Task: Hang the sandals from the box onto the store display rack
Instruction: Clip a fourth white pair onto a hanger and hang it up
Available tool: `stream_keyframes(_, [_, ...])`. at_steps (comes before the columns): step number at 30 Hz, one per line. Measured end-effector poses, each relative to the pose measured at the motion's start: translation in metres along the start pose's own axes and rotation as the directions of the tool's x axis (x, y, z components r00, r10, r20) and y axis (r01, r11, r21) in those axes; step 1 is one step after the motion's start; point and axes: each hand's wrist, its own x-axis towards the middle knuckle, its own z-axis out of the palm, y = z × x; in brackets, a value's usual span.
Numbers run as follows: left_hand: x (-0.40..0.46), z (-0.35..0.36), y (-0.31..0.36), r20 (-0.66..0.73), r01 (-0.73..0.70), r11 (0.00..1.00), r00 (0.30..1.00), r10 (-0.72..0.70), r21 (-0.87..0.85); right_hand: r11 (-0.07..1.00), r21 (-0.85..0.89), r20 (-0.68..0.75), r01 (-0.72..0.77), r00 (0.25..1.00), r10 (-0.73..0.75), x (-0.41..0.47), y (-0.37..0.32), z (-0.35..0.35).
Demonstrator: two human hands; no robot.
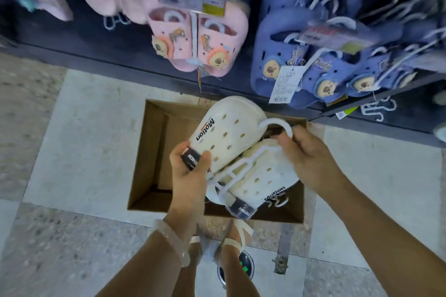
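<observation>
Now the left hand (190,166) pinches the heel of a white sandal (224,132) over the box (149,152), the right hand (306,154) curls round the white hanger's hook (277,125), and next the pair must go up onto the rack (120,41).

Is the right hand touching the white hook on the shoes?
Touching. The head view shows the right hand with its fingertips pinching the base of the white hanger hook, with no gap between them.
</observation>
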Motion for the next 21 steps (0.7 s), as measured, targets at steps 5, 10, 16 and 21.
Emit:
stream_keyframes(5, [-0.048,0.006,0.051,0.047,-0.103,0.991,0.993,0.108,-0.088,0.997,0.036,-0.192,0.070,0.979,-0.062,-0.044,-0.062,-0.035])
stream_keyframes(10, [-0.110,0.018,0.112,0.165,-0.247,0.968,0.953,0.252,-0.054,0.972,-0.044,-0.294,0.231,0.927,-0.234,-0.093,-0.146,-0.096])
stream_keyframes(16, [-0.196,0.026,0.211,0.366,-0.412,0.910,0.840,0.401,-0.050,0.907,-0.183,-0.355,0.380,0.834,-0.422,-0.171,-0.248,-0.182])
stream_keyframes(21, [-0.262,0.040,0.289,0.428,-0.596,0.803,0.719,0.547,-0.025,0.842,-0.284,-0.392,0.459,0.745,-0.539,-0.229,-0.333,-0.240])
